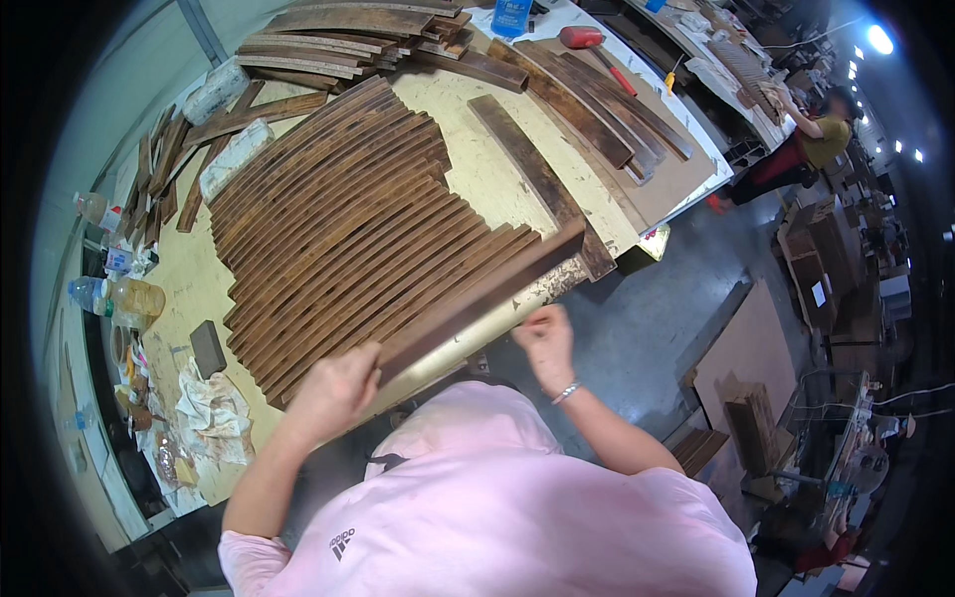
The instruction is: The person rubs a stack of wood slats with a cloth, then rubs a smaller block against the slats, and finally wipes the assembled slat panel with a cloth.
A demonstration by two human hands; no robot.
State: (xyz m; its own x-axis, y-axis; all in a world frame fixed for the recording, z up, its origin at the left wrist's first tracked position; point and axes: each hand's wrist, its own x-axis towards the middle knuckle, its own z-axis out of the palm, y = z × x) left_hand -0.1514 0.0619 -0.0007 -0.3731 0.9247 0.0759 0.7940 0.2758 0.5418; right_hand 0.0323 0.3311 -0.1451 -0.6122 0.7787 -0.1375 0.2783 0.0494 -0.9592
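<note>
My left hand (pixel 333 390) is closed round the near end of a long brown wooden strip (pixel 482 296), which slants along the table's front edge and is slightly blurred. Beside that edge, my right hand (pixel 547 346) is apart from the strip, its fingers curled in; whatever they hold, if anything, is too small to make out. Past the strip, many dark wooden slats (pixel 348 239) lie side by side in a slightly fanned row. One more board (pixel 532 164) lies crosswise to their right, its near end by the strip's far end.
Stacked wood pieces (pixel 338 40) fill the table's far side. Wider boards (pixel 587 104), a red-handled tool (pixel 619 75) and a blue bottle (pixel 510 17) lie or stand at far right. On the left are a dark block (pixel 207 348), a stained cloth (pixel 214 413) and plastic bottles (pixel 137 297). A person (pixel 821 139) works beyond.
</note>
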